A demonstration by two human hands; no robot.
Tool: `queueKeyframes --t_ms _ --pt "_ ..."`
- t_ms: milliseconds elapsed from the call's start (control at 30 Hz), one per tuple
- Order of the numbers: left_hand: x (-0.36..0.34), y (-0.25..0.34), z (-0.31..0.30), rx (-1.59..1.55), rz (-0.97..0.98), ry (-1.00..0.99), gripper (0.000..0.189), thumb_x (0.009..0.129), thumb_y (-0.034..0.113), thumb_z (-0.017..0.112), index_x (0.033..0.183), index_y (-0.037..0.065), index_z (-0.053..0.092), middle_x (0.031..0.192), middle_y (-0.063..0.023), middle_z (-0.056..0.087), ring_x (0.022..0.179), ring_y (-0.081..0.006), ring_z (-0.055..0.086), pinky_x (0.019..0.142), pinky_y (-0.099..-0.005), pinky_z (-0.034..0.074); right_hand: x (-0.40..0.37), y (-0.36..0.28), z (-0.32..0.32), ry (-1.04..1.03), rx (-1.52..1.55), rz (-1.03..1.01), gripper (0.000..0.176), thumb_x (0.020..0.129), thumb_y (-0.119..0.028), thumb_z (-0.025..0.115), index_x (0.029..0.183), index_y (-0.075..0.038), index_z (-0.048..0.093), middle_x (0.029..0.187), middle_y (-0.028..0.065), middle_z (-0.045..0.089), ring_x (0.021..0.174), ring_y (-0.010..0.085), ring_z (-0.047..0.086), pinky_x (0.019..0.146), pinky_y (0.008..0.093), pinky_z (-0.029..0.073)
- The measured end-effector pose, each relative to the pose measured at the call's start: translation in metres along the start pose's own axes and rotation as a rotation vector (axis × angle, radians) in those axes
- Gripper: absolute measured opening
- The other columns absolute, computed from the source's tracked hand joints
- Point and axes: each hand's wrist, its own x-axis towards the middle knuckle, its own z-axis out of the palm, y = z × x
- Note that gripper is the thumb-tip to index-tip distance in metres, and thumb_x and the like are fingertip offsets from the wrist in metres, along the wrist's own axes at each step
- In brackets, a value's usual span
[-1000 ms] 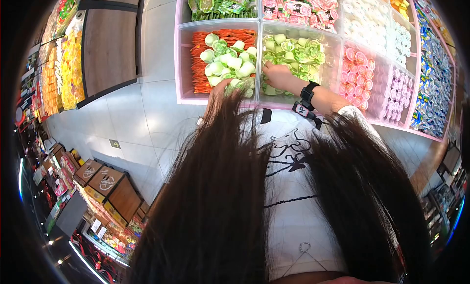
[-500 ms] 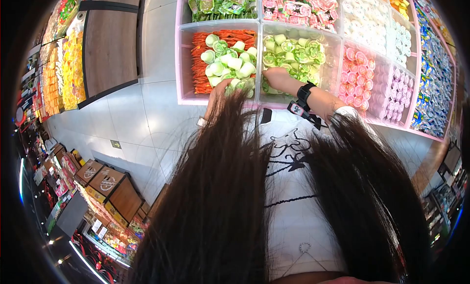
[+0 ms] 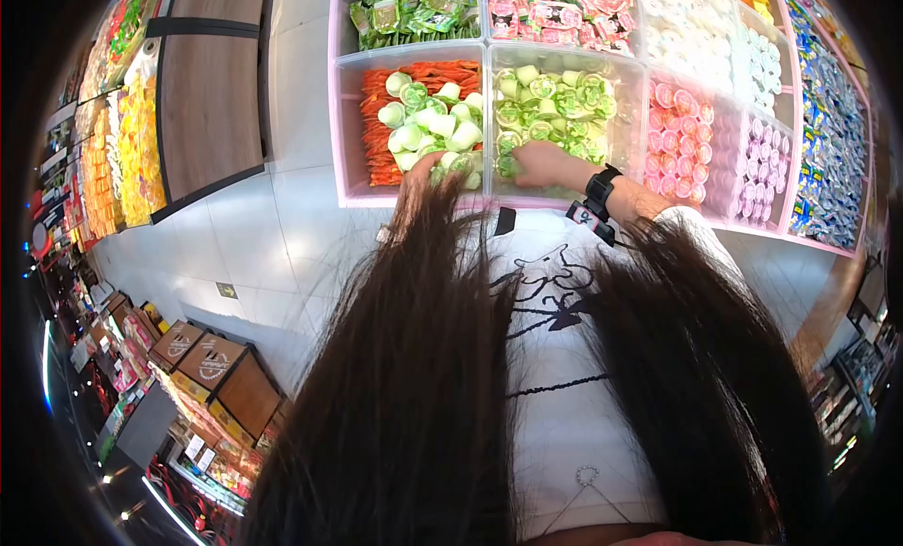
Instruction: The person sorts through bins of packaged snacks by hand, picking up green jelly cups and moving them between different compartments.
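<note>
Pale green jelly cups [image 3: 442, 123] lie heaped over orange-red packets [image 3: 376, 156] in the front left compartment. My left hand [image 3: 420, 174] is at the near edge of that heap, touching or beside the closest cups; hair covers much of it and its fingers are hidden. Beyond the clear divider, my right hand [image 3: 541, 163] is low in the neighbouring compartment. Its fingers are curled in at a green jelly cup [image 3: 507, 160] beside the divider. More green jelly cups [image 3: 560, 104] lie loosely behind that hand. A black watch [image 3: 602, 184] is on the right wrist.
The pink-edged display bin [image 3: 414, 201] has clear dividers. Green packets [image 3: 414, 15] and pink packets [image 3: 562, 15] fill the back compartments. Orange-pink cups [image 3: 679, 142], purple cups [image 3: 762, 165] and blue packets [image 3: 828, 123] stand to the right. Long dark hair [image 3: 404, 358] hangs across the view.
My right hand has moved from the divider down and right into the right compartment, its fingers now at a green cup. My left hand stays by the left heap. The view has shifted slightly.
</note>
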Motion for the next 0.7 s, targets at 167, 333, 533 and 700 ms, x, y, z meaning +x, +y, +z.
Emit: queueKeyframes --t_ms 167,333,533,700 --pt "0.014 -0.028 0.006 -1.101 -0.323 -0.326 0.033 0.08 0.02 0.055 0.105 -0.001 0.052 0.098 -0.0071 0.059 0.079 -0.0128 0.055 0.069 -0.0273 0.046 -0.023 0.007 -0.043 0.193 0.608 0.054 0.029 0.067 -0.018 0.064 0.089 -0.001 0.055 0.078 0.0083 0.058 0.065 0.0167 0.055 0.056 0.0291 0.044" --pt "0.042 0.031 0.019 -1.488 -0.376 -0.574 0.042 0.086 0.03 0.04 0.113 -0.002 0.045 0.107 -0.0112 0.054 0.073 -0.0184 0.054 0.061 -0.0281 0.045 -0.05 -0.006 -0.095 0.5 0.96 -0.119 0.03 0.069 -0.009 0.065 0.096 -0.003 0.053 0.091 -0.0003 0.054 0.079 0.0089 0.051 0.068 0.0236 0.042" --pt "0.074 0.042 0.038 -1.453 -0.226 -0.621 0.049 0.083 0.039 0.041 0.114 0.0 0.044 0.107 -0.0117 0.048 0.078 -0.0211 0.046 0.057 -0.0257 0.039 -0.06 -0.022 -0.118 0.756 0.652 -0.268 0.036 0.064 -0.013 0.068 0.095 -0.002 0.053 0.089 0.0046 0.056 0.084 0.0134 0.052 0.076 0.0265 0.042" --pt "0.07 0.048 0.046 -1.269 -0.283 -0.477 0.044 0.082 0.036 0.047 0.109 0.002 0.048 0.096 -0.0078 0.055 0.069 -0.0183 0.049 0.052 -0.024 0.04 -0.062 -0.021 -0.1 0.818 0.5 -0.216 0.032 0.061 -0.018 0.068 0.086 -0.002 0.054 0.08 0.0083 0.056 0.074 0.0189 0.053 0.07 0.0285 0.042"
